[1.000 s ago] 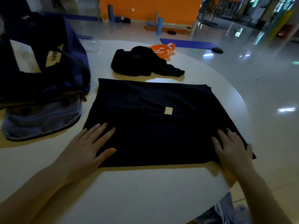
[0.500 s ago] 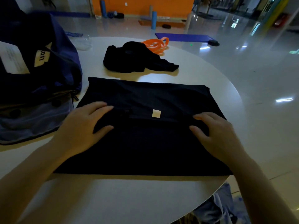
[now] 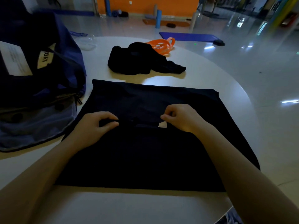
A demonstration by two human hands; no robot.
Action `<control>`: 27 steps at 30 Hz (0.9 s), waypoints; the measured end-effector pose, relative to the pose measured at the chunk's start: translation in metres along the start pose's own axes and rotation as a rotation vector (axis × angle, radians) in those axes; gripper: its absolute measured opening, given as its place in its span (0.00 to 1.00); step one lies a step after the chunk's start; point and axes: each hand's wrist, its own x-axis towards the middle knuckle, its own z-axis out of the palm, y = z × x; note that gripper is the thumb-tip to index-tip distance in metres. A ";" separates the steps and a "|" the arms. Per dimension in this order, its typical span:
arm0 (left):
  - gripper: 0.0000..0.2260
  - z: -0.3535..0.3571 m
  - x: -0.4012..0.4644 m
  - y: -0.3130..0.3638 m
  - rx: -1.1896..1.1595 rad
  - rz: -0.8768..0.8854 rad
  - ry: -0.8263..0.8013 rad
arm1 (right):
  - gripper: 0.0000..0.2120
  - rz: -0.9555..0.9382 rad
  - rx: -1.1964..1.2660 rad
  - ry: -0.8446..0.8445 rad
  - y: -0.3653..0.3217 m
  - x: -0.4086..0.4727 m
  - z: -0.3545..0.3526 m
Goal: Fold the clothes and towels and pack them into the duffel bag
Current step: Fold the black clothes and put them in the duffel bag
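Observation:
A dark navy garment (image 3: 145, 156) lies spread flat on the round white table (image 3: 123, 207), with a small pale label near its middle. My left hand (image 3: 95, 126) pinches a fold of the cloth left of the label. My right hand (image 3: 179, 117) pinches the same fold edge just above the label, partly covering it. The blue duffel bag (image 3: 40, 81) stands open at the left, touching the garment's left edge. A crumpled black garment (image 3: 139, 62) lies further back on the table.
An orange resistance band (image 3: 161, 44) lies behind the crumpled garment. A clear plastic item (image 3: 87, 42) sits near the bag at the back. The table's right edge runs close to the spread garment. Exercise mats and foam rollers lie on the shiny floor beyond.
Both hands moved from the garment's near corners inward to its middle. They went from lying flat on the cloth to pinching the fold by the label.

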 end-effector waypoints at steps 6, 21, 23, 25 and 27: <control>0.07 0.005 -0.006 -0.002 -0.119 -0.008 0.121 | 0.09 -0.062 0.112 -0.079 0.003 -0.019 0.002; 0.12 -0.017 -0.022 -0.020 0.321 0.187 0.041 | 0.10 -0.420 -0.216 0.283 -0.004 -0.053 0.016; 0.13 -0.018 -0.019 -0.020 0.306 0.202 0.067 | 0.13 -0.486 -0.239 0.503 -0.009 -0.060 0.019; 0.15 -0.020 -0.019 -0.020 0.278 0.204 0.082 | 0.13 -0.490 -0.285 0.596 -0.009 -0.064 0.022; 0.15 -0.023 -0.020 -0.022 0.270 0.213 0.070 | 0.13 -0.522 -0.327 0.504 -0.004 -0.068 0.027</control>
